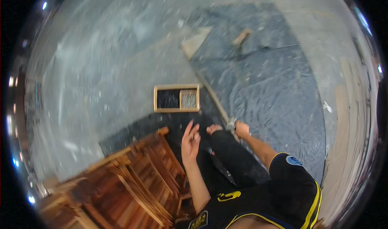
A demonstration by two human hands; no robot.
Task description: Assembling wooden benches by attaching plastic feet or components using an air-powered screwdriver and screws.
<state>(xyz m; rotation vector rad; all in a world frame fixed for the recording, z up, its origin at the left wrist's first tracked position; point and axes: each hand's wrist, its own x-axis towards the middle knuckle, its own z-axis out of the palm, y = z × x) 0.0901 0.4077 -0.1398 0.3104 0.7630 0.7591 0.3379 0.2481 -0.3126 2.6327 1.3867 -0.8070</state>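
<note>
My left hand [190,144] is raised in front of my body with its fingers apart, and nothing shows in it. It is beside a reddish-brown slatted wooden piece of furniture [137,176]. To the right, my right hand [242,129] is closed against a small greyish object [231,124]; blur hides its kind. Past that object, a long pale strip [212,93] runs away along the sheet's edge. Beyond my hands stands a shallow wooden box [154,99] with two compartments, one of dark thin pieces and one of pale grey ones.
A dark, wrinkled sheet [279,83] covers the concrete floor [109,67] to the right. On it lies a small wooden block [242,37], with a pale flat piece [196,43] at its left edge. My bare foot [214,128] is between my hands.
</note>
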